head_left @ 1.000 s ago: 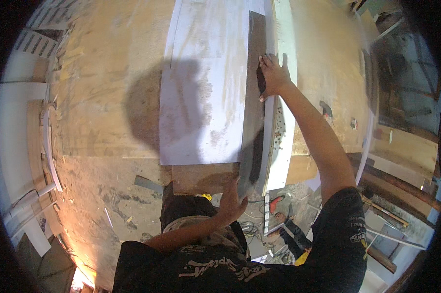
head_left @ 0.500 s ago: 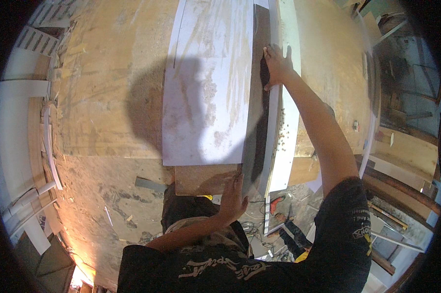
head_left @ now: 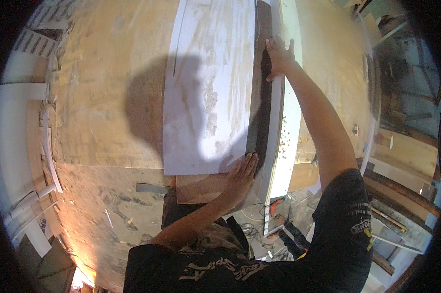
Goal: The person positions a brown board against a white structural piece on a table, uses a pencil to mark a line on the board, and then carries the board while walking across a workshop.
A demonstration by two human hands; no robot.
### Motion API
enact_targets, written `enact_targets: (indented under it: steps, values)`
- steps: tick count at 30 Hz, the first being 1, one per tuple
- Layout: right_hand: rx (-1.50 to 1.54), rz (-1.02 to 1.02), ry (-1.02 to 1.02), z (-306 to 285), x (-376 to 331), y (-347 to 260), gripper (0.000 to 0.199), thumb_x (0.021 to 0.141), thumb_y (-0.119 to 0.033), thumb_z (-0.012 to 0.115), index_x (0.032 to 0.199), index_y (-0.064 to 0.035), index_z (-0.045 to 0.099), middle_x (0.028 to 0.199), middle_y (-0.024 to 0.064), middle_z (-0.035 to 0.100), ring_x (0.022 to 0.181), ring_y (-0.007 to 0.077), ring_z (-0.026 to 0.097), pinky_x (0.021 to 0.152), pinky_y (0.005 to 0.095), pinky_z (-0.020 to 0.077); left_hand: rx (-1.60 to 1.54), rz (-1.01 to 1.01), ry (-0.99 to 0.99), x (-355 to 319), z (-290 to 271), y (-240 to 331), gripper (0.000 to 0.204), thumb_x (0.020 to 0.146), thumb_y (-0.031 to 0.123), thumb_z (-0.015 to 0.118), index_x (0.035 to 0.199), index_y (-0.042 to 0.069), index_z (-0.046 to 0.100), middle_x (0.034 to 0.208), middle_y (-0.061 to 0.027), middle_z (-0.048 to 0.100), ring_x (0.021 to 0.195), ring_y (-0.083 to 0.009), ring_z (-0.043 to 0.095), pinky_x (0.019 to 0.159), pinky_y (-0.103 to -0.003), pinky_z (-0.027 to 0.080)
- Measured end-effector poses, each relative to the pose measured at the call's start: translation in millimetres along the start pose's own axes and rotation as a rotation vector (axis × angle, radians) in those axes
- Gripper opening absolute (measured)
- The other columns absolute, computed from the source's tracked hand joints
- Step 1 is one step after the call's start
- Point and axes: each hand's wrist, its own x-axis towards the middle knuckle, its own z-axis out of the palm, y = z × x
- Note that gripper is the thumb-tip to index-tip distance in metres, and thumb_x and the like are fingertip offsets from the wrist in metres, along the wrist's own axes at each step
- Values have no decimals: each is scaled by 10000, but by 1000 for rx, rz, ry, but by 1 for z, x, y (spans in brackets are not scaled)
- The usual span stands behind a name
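Observation:
A long white panel (head_left: pixel 220 107) with brownish smears lies lengthwise ahead of me on a brown board (head_left: pixel 193 188). Along its right side runs a dark brown strip (head_left: pixel 263 110), and right of that a long pale board (head_left: pixel 280 168) with small specks. My left hand (head_left: pixel 242 175) lies with fingers stretched over the near end of the dark strip, by the panel's corner. Farther off, my right hand (head_left: pixel 281 57) is spread, with its fingers and thumb reaching across the pale board's edge to the dark strip. Neither hand grips anything visible.
Plywood sheets (head_left: pixel 103 107) spread out on both sides of the panel. Below, on the floor, a person with a dark sleeve (head_left: pixel 294 234) is near a red-orange tool (head_left: pixel 276 205) and tangled cables (head_left: pixel 254 232). Timber offcuts (head_left: pixel 401 193) are stacked on the right.
My left hand has moved forward from the near end of the boards and now lies flatter, beside the panel's corner. My right hand stays on the far part, almost unmoved. The view has shifted slightly.

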Motion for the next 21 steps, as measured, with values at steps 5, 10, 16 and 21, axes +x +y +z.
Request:
enact_targets:
  steps: [5,10,16,21]
  values:
    - [22,-6,-86,-1,-32,-17,1401,511,-610,890,1533,31,178,1618,144,206,1508,339,99,1164,666,77,9,-23,-73,7,2,2,787,895,362,594,1535,47,263,1616,-102,221,1489,-250,203,1212,-478,135]
    - [192,-77,-79,20,-95,-45,1468,502,-690,841,1503,111,127,1600,216,206,1507,354,79,1180,636,75,84,-3,-64,12,6,0,800,900,390,601,1536,46,259,1616,-102,218,1492,-257,191,1216,-480,126]
    - [49,-87,-55,17,-78,-38,1412,517,-688,838,1492,118,210,1573,207,288,1500,355,115,1173,636,85,20,27,-81,15,-8,-9,820,905,381,614,1529,1,240,1615,-143,194,1493,-310,170,1217,-481,115]
    - [17,-25,-52,12,-68,-34,1401,534,-682,839,1517,74,187,1587,169,278,1501,345,126,1181,618,86,-12,6,-46,14,-27,-17,866,886,398,636,1536,7,218,1614,-143,197,1495,-304,166,1215,-478,121]
